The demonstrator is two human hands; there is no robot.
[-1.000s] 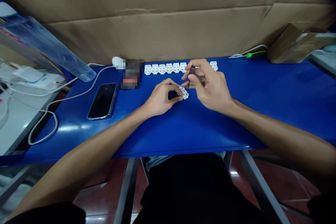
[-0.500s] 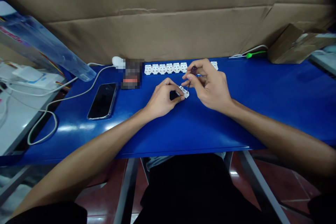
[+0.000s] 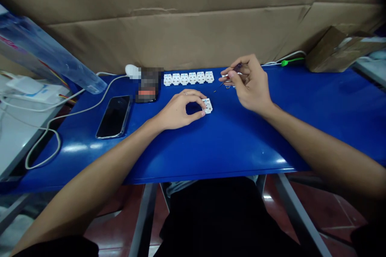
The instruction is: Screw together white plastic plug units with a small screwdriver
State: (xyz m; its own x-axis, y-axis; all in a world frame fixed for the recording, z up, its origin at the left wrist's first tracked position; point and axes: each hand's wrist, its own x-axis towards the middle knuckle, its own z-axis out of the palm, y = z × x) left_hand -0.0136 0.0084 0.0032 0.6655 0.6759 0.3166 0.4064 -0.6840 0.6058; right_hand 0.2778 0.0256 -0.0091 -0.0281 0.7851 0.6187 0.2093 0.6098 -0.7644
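My left hand (image 3: 180, 109) pinches a small white plastic block (image 3: 208, 105) between thumb and fingers, on the blue table (image 3: 193, 148). The block has small dark openings and a brownish spot on its face. Right of it and apart from it, my right hand (image 3: 251, 84) is closed round a thin screwdriver (image 3: 222, 82). Its dark handle is mostly hidden by the fingers, and the shaft slants down to the left. A tiny dark piece (image 3: 214, 91) shows by the tip; I cannot tell whether it is attached.
Several similar white blocks (image 3: 188, 78) stand in a row along the back. More white pieces lie partly behind my right hand. To the left are a phone (image 3: 113, 117), a white cable (image 3: 57, 117) and a blurred dark packet (image 3: 148, 85). A cardboard box (image 3: 328, 50) stands at back right.
My right hand has lifted the screwdriver off the white block and moved up and right. The block, still in my left hand, has turned and now shows more of its face.
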